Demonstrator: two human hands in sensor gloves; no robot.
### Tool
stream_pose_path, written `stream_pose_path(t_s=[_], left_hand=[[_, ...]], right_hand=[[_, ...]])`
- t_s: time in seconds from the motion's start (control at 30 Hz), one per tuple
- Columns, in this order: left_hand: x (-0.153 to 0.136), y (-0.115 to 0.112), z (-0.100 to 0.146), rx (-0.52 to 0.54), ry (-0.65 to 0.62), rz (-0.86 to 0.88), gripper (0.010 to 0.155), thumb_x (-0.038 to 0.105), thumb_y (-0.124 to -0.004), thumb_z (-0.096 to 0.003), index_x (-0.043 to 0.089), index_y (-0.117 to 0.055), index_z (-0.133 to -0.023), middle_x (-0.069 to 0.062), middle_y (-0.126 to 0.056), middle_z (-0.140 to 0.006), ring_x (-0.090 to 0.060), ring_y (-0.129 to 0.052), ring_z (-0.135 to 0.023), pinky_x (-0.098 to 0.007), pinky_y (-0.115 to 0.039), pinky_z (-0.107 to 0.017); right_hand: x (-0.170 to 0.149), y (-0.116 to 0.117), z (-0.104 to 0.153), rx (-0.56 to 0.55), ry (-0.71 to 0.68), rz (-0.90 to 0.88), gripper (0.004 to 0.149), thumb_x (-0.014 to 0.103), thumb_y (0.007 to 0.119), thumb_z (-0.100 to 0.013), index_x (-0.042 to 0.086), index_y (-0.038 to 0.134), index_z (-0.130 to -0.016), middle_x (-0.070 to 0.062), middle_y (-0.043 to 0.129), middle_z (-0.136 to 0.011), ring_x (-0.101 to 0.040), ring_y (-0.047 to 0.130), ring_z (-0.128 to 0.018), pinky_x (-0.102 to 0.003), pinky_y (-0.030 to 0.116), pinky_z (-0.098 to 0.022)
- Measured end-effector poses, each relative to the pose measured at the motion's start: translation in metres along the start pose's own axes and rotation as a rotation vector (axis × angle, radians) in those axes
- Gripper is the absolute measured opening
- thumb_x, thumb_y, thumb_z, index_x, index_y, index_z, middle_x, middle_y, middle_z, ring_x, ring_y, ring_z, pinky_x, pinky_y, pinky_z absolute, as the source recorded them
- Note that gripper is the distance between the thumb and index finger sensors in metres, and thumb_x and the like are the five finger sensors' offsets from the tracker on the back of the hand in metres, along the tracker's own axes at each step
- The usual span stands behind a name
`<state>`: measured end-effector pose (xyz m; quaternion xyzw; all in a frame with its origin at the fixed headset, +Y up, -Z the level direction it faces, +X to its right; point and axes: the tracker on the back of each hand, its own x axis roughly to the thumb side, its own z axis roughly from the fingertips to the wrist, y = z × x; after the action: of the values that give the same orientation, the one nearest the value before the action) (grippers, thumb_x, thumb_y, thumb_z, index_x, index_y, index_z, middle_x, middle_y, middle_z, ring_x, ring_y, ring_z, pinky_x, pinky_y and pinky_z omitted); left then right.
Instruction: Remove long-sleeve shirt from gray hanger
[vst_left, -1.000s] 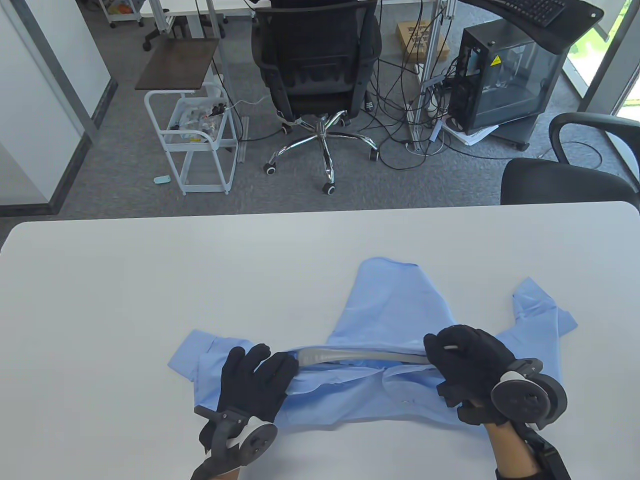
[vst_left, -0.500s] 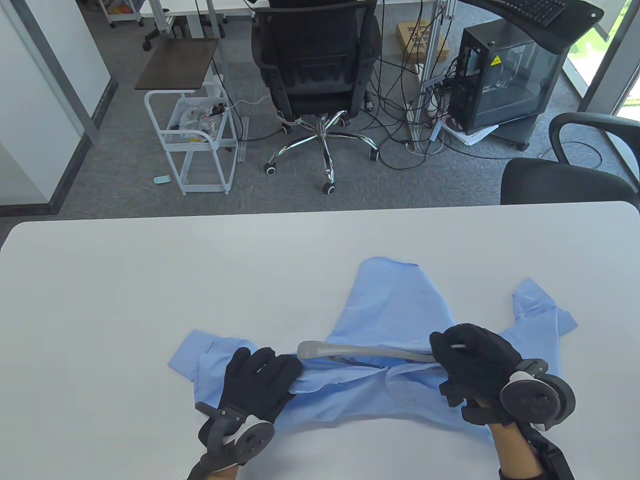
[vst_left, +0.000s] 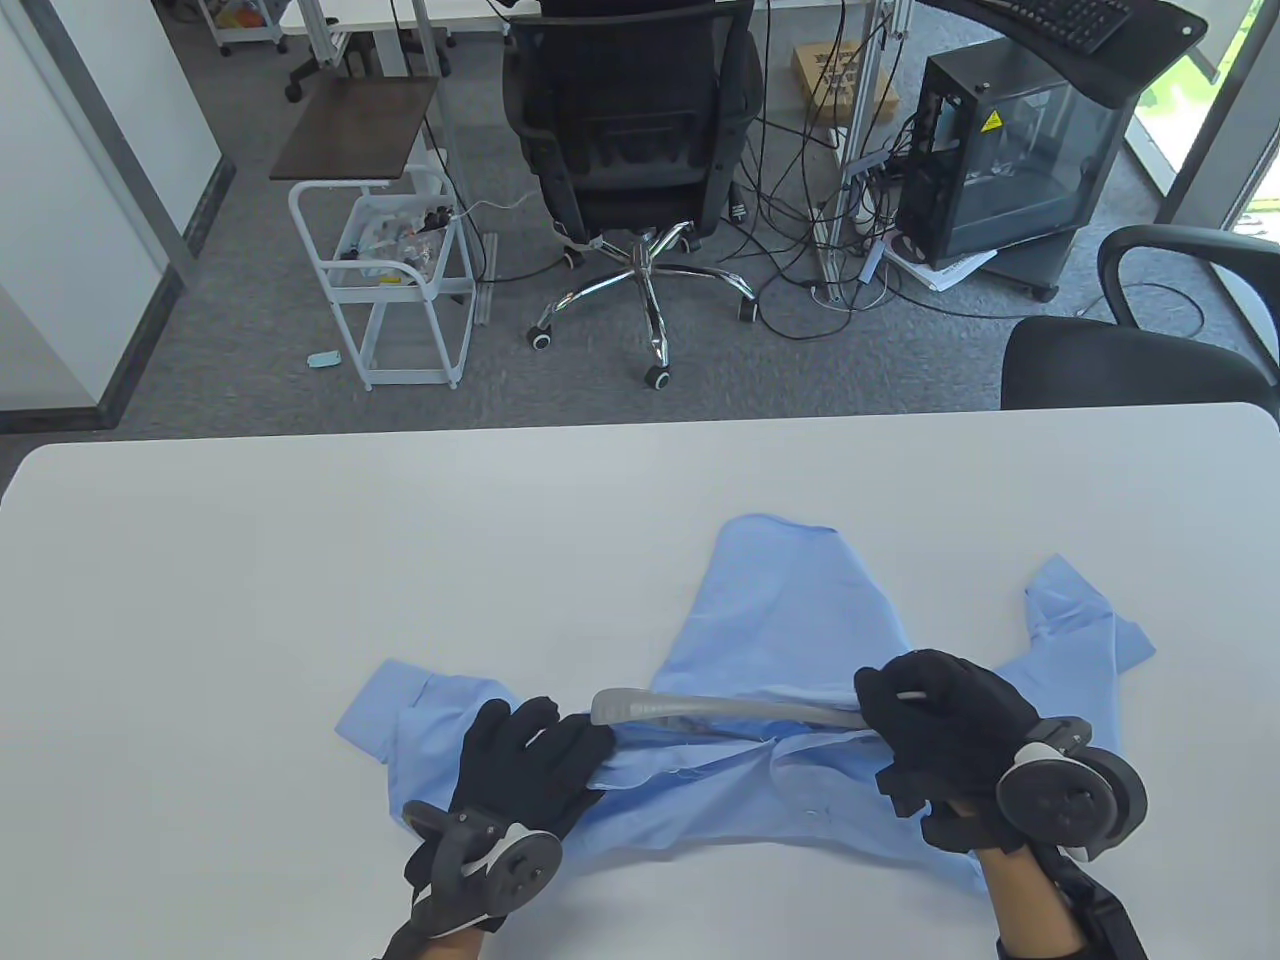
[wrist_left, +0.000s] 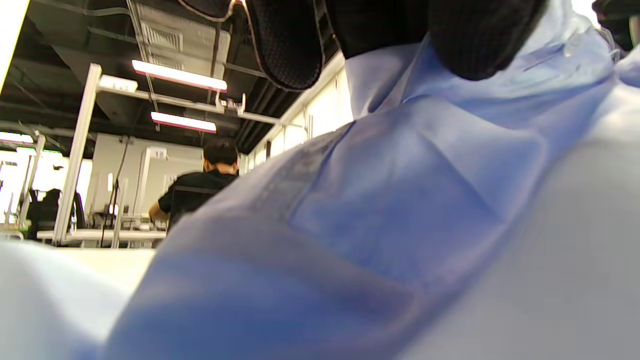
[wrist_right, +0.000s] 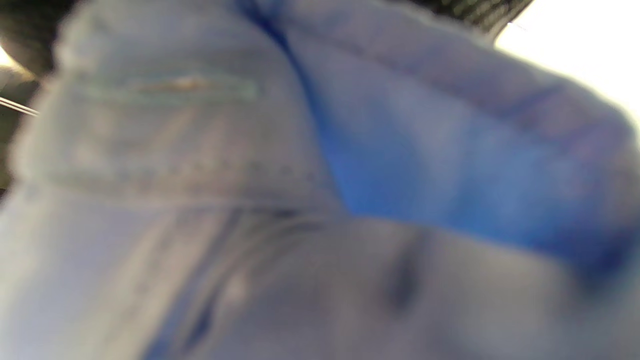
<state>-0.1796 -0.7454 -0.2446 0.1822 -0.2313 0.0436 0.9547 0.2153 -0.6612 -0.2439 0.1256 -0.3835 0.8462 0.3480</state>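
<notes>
Since a second ago the left end of the gray hanger (vst_left: 700, 712) has slid clear of the cloth — its tip now lies bare past the left hand (vst_left: 530, 765), which has shifted slightly rightward. That hand presses and grips the long-sleeve shirt (vst_left: 790, 620) at its shoulder, fingers closed on fabric; the right hand (vst_left: 945, 725) grips the hanger's other end together with cloth. The shirt lies crumpled on the white table (vst_left: 300, 560), near its front edge. The step in hand seems to be freeing the hanger; next, the right shoulder likely must be worked off. The bunched collar fabric around the hanger's middle could snag.
</notes>
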Motion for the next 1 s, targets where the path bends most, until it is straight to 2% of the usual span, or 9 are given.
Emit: stream_pose_path(t_s=[0.1,0.3,0.5,0.6,0.67,0.73,0.83,0.9,1.0], left_hand=[[0.002,-0.005,-0.002,-0.049,0.0,0.015,0.053,0.058,-0.074,-0.0473,0.048,-0.07,-0.099,0.023,-0.077,-0.105,-0.024,-0.072,-0.108,-0.057,-0.044,-0.084],[0.002,-0.011,-0.007,-0.192,0.048,0.16,0.046,0.055,-0.078,-0.0458,0.047,-0.083,-0.091,0.021,-0.076,-0.105,-0.024,-0.069,-0.109,-0.057,-0.045,-0.083],[-0.015,0.006,-0.001,-0.024,0.112,0.355,0.041,0.049,-0.088,-0.0425,0.043,-0.088,-0.083,0.014,-0.085,-0.094,-0.023,-0.082,-0.099,-0.057,-0.051,-0.081],[-0.017,0.007,-0.002,-0.031,0.108,0.375,0.041,0.047,-0.091,-0.0409,0.042,-0.09,-0.081,0.011,-0.094,-0.082,-0.017,-0.094,-0.088,-0.056,-0.055,-0.079],[-0.018,0.007,-0.001,-0.016,0.117,0.395,0.043,0.045,-0.092,-0.0416,0.04,-0.088,-0.084,0.01,-0.095,-0.081,-0.017,-0.094,-0.087,-0.057,-0.056,-0.079],[-0.018,0.007,-0.001,-0.007,0.119,0.376,0.048,0.043,-0.093,-0.0425,0.043,-0.081,-0.089,0.013,-0.092,-0.084,-0.018,-0.092,-0.09,-0.056,-0.055,-0.08],[-0.012,0.004,-0.001,-0.065,0.069,0.308,0.075,0.053,-0.095,-0.0376,0.042,-0.063,-0.104,0.012,-0.074,-0.104,-0.027,-0.073,-0.105,-0.058,-0.048,-0.082],[-0.006,0.007,0.0,-0.047,0.04,0.298,0.084,0.059,-0.096,-0.034,0.042,-0.058,-0.107,0.011,-0.068,-0.106,-0.028,-0.067,-0.108,-0.059,-0.045,-0.082],[-0.002,0.013,0.001,0.016,0.062,0.279,0.086,0.064,-0.092,-0.0333,0.033,-0.057,-0.105,0.007,-0.067,-0.101,-0.029,-0.065,-0.107,-0.059,-0.045,-0.082]], right_hand=[[0.0,0.0,0.0,0.002,-0.003,-0.001,0.033,0.054,0.096,-0.044,0.023,0.091,-0.055,0.014,0.084,-0.025,0.005,0.081,-0.005,-0.024,0.094,-0.025],[0.004,0.007,0.001,0.034,-0.026,0.014,0.033,0.054,0.096,-0.044,0.023,0.091,-0.055,0.014,0.084,-0.025,0.005,0.081,-0.006,-0.024,0.094,-0.025],[0.007,0.011,0.002,0.052,-0.042,0.024,0.034,0.054,0.096,-0.044,0.023,0.091,-0.055,0.014,0.084,-0.025,0.004,0.081,-0.005,-0.024,0.094,-0.025],[0.007,0.011,0.002,0.054,-0.04,0.027,0.033,0.054,0.096,-0.044,0.023,0.091,-0.055,0.014,0.084,-0.026,0.004,0.081,-0.006,-0.024,0.094,-0.025],[0.007,0.011,0.002,0.067,-0.043,0.027,0.034,0.054,0.096,-0.044,0.023,0.091,-0.056,0.014,0.084,-0.026,0.004,0.081,-0.006,-0.025,0.094,-0.026],[0.008,0.012,0.003,0.053,-0.045,0.036,0.034,0.054,0.096,-0.044,0.022,0.091,-0.056,0.014,0.084,-0.026,0.004,0.081,-0.007,-0.025,0.094,-0.026],[0.01,0.011,0.003,0.052,-0.057,0.073,0.034,0.054,0.095,-0.045,0.022,0.091,-0.057,0.014,0.084,-0.027,0.004,0.082,-0.007,-0.025,0.094,-0.027],[0.009,0.011,0.002,0.053,-0.054,0.072,0.034,0.054,0.095,-0.045,0.022,0.091,-0.057,0.013,0.084,-0.027,0.004,0.082,-0.007,-0.025,0.094,-0.027],[0.008,0.01,0.003,0.042,-0.051,0.076,0.034,0.054,0.095,-0.045,0.022,0.091,-0.057,0.013,0.084,-0.027,0.004,0.082,-0.007,-0.025,0.094,-0.027]])
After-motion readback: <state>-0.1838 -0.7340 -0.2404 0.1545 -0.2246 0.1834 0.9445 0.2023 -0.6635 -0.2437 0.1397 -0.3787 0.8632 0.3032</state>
